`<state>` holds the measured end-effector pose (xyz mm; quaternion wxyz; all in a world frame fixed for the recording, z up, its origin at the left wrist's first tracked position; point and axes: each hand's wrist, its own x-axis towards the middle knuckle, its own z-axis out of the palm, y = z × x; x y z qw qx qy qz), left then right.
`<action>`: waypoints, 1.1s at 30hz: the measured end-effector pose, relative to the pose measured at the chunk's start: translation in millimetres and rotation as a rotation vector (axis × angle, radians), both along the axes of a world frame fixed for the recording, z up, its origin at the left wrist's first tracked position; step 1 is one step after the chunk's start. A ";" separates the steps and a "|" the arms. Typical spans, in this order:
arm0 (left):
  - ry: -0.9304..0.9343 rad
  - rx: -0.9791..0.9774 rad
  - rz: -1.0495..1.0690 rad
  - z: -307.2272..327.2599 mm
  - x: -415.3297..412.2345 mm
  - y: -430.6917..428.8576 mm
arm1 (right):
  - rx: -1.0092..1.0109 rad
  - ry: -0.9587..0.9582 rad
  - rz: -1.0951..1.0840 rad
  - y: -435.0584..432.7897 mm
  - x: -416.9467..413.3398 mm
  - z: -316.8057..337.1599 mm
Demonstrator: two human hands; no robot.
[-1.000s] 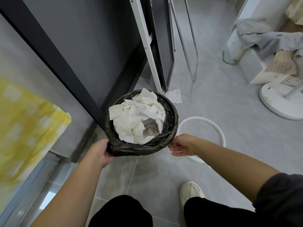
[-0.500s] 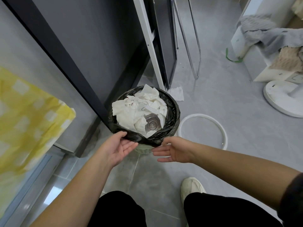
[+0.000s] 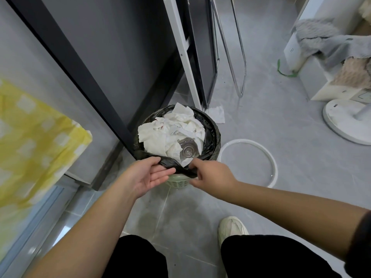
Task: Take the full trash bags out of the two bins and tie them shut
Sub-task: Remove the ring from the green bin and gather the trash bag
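A black trash bag (image 3: 212, 135) lines a small pale green bin (image 3: 177, 182) on the floor. It is full of crumpled white paper (image 3: 170, 129) and a clear plastic bottle (image 3: 187, 150). My left hand (image 3: 147, 175) is at the near rim, palm up, thumb pressing the bag's edge against its fingers. My right hand (image 3: 209, 176) pinches the same near edge just to the right. The gathered black plastic stretches between both hands, pulled off the bin's near rim.
A white plastic ring (image 3: 249, 163) lies on the floor right of the bin. A tissue (image 3: 216, 115) lies behind it. A dark cabinet (image 3: 112, 57) stands to the left, metal frames (image 3: 234, 57) behind, a white fan base (image 3: 347, 121) at far right. My shoe (image 3: 232, 227) is below.
Both hands moved from the bag's left and right sides to its near edge and came close together. They lifted that edge off the bin rim, baring the green bin.
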<state>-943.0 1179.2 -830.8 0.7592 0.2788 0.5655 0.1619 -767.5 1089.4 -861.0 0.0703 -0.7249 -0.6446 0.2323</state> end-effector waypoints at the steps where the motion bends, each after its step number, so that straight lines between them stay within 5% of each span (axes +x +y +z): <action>1: 0.006 0.012 0.007 -0.1 1.0 -1.1 | 0.043 -0.022 0.056 1.5 -3.9 -3.1; 6: 0.170 0.286 0.044 -8.9 2.6 -2.3 | 0.174 0.129 0.044 4.4 3.5 -12.5; 12: 0.792 1.157 -0.751 -30.2 -6.8 -0.2 | 0.168 0.327 -0.022 3.3 16.0 -5.1; 15: 0.933 1.384 -0.773 -31.3 -12.3 8.4 | 0.158 0.403 -0.026 3.6 22.1 -0.4; 19: 0.850 1.350 -0.863 -25.2 -17.6 24.1 | 0.115 0.388 0.047 4.4 29.6 2.1; 26: 0.898 1.275 -1.009 -28.8 -49.7 61.0 | -0.044 0.105 0.206 24.4 68.7 12.8; 33: 1.060 1.325 -0.962 -29.2 -72.7 90.0 | 0.011 -0.222 0.310 36.0 120.8 18.7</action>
